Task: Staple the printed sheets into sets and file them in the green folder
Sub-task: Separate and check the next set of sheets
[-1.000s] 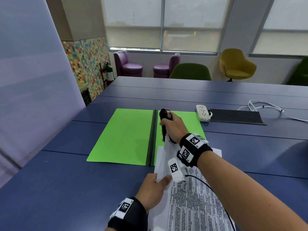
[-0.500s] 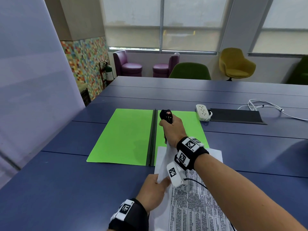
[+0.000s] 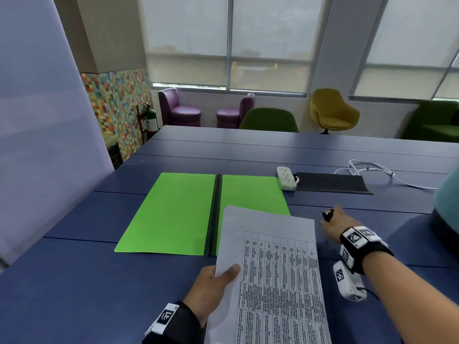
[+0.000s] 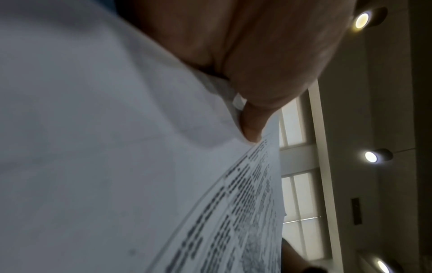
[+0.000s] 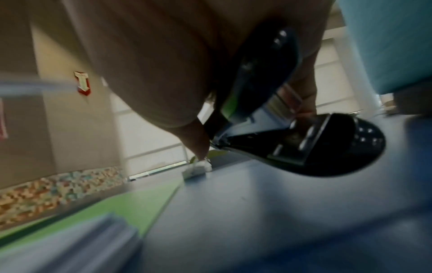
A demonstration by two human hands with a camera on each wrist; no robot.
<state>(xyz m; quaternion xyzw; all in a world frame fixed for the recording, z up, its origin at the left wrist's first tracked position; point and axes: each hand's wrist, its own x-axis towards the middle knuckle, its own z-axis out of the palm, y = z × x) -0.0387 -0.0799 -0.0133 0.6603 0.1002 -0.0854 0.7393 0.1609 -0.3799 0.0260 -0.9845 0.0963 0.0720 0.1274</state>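
Note:
The green folder [image 3: 173,214] lies open on the blue table, a black spine down its middle. My left hand [image 3: 218,276] pinches the left edge of a set of printed sheets [image 3: 273,269], held over the folder's right near corner; the thumb [image 4: 252,127] presses on top of the paper [image 4: 117,147]. My right hand [image 3: 335,222] is out to the right of the sheets, just above the table, gripping the black stapler [image 3: 327,214]. The right wrist view shows the stapler [image 5: 315,147] in the fingers with its jaws apart, blurred by motion, and the folder [image 5: 121,206] at lower left.
A white power strip [image 3: 285,177] and a black mat [image 3: 330,182] lie behind the folder's right side, with a white cable [image 3: 372,170] trailing right. A teal object [image 3: 447,202] stands at the right edge. Chairs line the far windows.
My right hand has carried the stapler off the sheets' top corner and out to the right, down near the table. My left hand has lifted the sheets flatter over the folder.

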